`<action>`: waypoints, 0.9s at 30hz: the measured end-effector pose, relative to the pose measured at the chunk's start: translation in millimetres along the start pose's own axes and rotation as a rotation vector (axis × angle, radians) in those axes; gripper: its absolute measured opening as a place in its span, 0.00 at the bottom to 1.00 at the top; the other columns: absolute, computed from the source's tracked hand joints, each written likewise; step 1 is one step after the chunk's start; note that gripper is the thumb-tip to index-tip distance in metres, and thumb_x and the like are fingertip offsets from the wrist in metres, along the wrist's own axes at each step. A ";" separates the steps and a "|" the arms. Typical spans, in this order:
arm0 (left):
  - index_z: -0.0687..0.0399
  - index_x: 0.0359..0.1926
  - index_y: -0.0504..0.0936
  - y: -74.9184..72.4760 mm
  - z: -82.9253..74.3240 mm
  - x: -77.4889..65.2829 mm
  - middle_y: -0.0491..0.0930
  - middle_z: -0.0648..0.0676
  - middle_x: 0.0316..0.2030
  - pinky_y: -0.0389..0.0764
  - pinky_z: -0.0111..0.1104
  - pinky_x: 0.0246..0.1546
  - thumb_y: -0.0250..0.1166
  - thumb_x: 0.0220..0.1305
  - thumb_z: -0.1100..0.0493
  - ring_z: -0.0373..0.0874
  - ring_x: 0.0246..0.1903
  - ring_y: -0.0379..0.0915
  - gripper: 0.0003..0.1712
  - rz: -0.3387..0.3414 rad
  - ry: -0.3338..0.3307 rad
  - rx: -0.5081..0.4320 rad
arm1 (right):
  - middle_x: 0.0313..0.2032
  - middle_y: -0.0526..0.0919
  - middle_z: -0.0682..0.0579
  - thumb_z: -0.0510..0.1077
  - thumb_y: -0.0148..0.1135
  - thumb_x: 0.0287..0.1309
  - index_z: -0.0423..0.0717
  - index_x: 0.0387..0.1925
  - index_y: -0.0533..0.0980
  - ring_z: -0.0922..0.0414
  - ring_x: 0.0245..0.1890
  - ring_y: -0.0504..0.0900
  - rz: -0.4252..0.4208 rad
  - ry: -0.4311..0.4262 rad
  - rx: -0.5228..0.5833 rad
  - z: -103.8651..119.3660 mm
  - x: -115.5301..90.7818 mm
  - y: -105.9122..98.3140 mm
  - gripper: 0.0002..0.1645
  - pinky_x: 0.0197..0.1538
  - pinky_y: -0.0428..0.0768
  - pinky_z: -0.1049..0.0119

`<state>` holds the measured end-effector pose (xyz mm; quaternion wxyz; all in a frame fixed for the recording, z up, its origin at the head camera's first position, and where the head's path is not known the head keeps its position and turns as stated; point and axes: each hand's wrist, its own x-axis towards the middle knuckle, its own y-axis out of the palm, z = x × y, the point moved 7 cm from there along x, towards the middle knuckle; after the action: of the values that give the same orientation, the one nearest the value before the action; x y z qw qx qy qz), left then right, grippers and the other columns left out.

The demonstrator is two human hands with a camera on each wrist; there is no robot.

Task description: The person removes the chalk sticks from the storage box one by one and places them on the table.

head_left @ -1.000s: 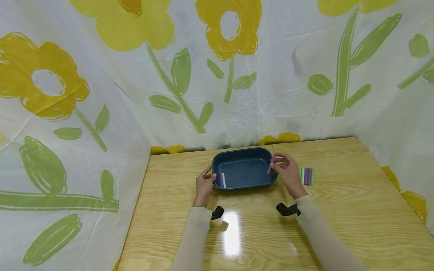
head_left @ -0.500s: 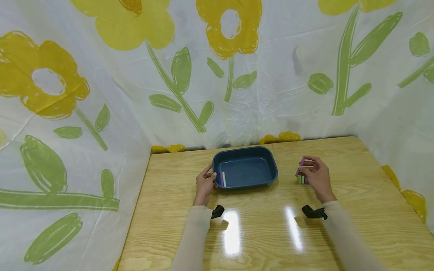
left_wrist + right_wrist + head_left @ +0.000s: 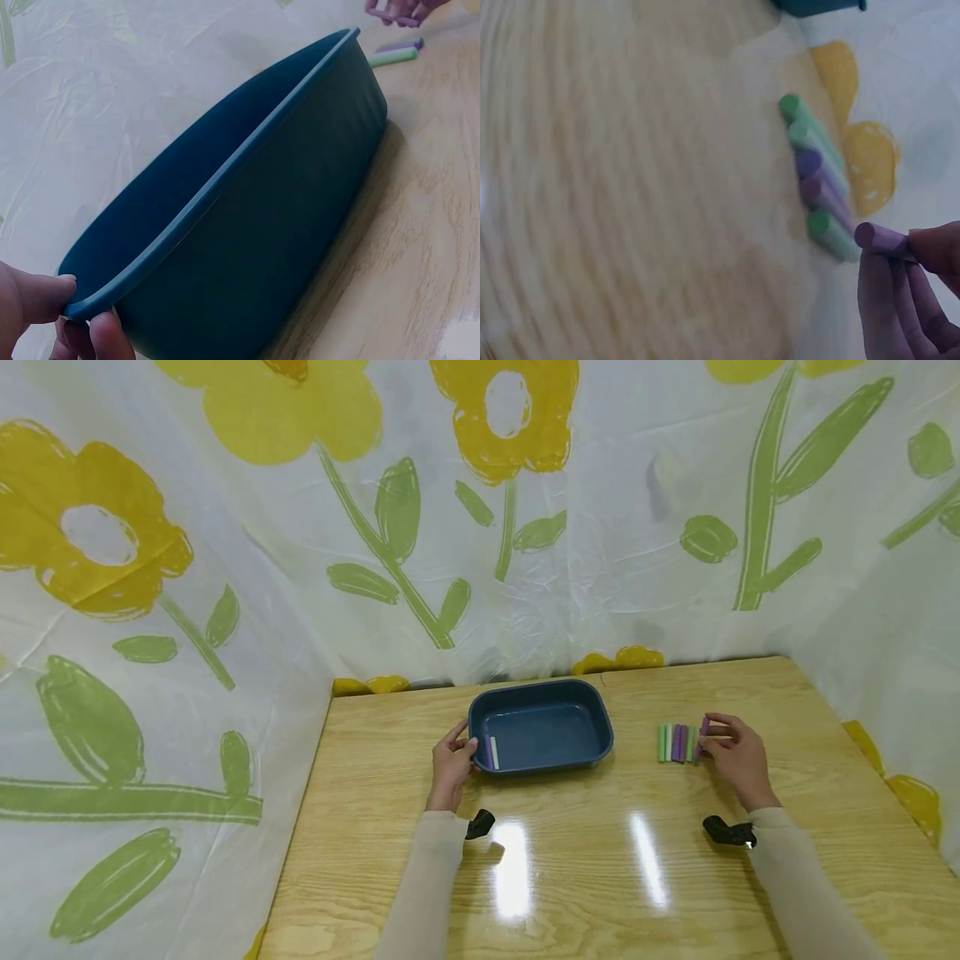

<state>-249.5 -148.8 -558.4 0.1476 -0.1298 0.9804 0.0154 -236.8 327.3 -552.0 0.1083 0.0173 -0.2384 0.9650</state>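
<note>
A dark blue rectangular plastic basin stands on the table, with a purple chalk stick and a white chalk stick side by side at its left end. My left hand grips the basin's left rim; the left wrist view has thumb and fingers on either side of that rim. Right of the basin, green, white and purple chalk sticks lie in a row. At the row's right end my right hand pinches a purple chalk stick between thumb and fingers.
The wooden table extends to a white sheet with yellow flowers behind and at both sides. Each wrist carries a black mount. Bright reflections lie on the table between the forearms.
My right hand has moved right, from the basin's right rim past the chalk row to its far end, holding the purple chalk throughout. My left hand stays on the basin.
</note>
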 end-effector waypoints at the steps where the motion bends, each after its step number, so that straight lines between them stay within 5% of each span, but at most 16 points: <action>1: 0.56 0.72 0.78 -0.1 -0.2 0.3 0.73 0.53 0.38 0.77 0.28 0.23 0.62 0.75 0.70 0.40 0.24 0.70 0.27 0.001 0.000 -0.002 | 0.54 0.80 0.29 0.32 0.60 0.74 0.30 0.70 0.71 0.81 0.36 0.74 -0.001 -0.004 -0.025 -0.6 0.6 -0.6 0.26 0.36 0.80 0.79; 14: 0.54 0.72 0.78 -0.5 -1.7 -0.4 0.74 0.54 0.39 0.79 0.29 0.26 0.62 0.76 0.69 0.42 0.26 0.71 0.27 0.009 -0.013 0.007 | 0.51 0.81 0.27 0.29 0.60 0.71 0.29 0.68 0.73 0.81 0.32 0.72 -0.005 -0.034 -0.192 -4.3 8.2 -2.0 0.26 0.31 0.76 0.79; 18: 0.53 0.73 0.78 -0.1 -2.3 -1.0 0.74 0.55 0.39 0.79 0.29 0.26 0.61 0.76 0.69 0.42 0.27 0.71 0.27 0.015 -0.019 0.008 | 0.52 0.82 0.27 0.30 0.59 0.71 0.29 0.67 0.74 0.55 0.39 0.86 -0.012 -0.049 -0.216 -2.1 7.4 -2.1 0.25 0.33 0.73 0.82; 22: 0.53 0.72 0.78 0.1 -2.7 -1.5 0.74 0.55 0.39 0.79 0.29 0.26 0.62 0.76 0.69 0.41 0.25 0.71 0.27 0.014 -0.018 0.005 | 0.52 0.82 0.27 0.31 0.58 0.72 0.29 0.66 0.75 0.33 0.50 0.83 -0.014 -0.044 -0.218 -0.2 6.0 -0.7 0.24 0.35 0.69 0.84; 25: 0.53 0.72 0.78 0.0 -3.2 -1.6 0.74 0.54 0.39 0.78 0.29 0.25 0.62 0.76 0.69 0.41 0.24 0.70 0.27 0.010 -0.014 0.003 | 0.53 0.82 0.27 0.32 0.58 0.73 0.29 0.66 0.75 0.36 0.49 0.83 -0.016 -0.030 -0.210 0.6 5.6 1.4 0.23 0.35 0.69 0.84; 27: 0.53 0.72 0.78 -0.2 -3.5 -1.6 0.74 0.54 0.38 0.78 0.29 0.25 0.62 0.76 0.69 0.40 0.23 0.70 0.27 0.009 -0.013 0.002 | 0.54 0.82 0.28 0.32 0.57 0.73 0.30 0.65 0.76 0.47 0.46 0.83 -0.024 -0.028 -0.210 3.0 5.4 3.0 0.22 0.35 0.70 0.85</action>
<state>-249.0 -148.8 -554.6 0.1540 -0.1252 0.9800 0.0160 -242.8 324.4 -550.2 0.1176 0.0221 -0.3394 0.9330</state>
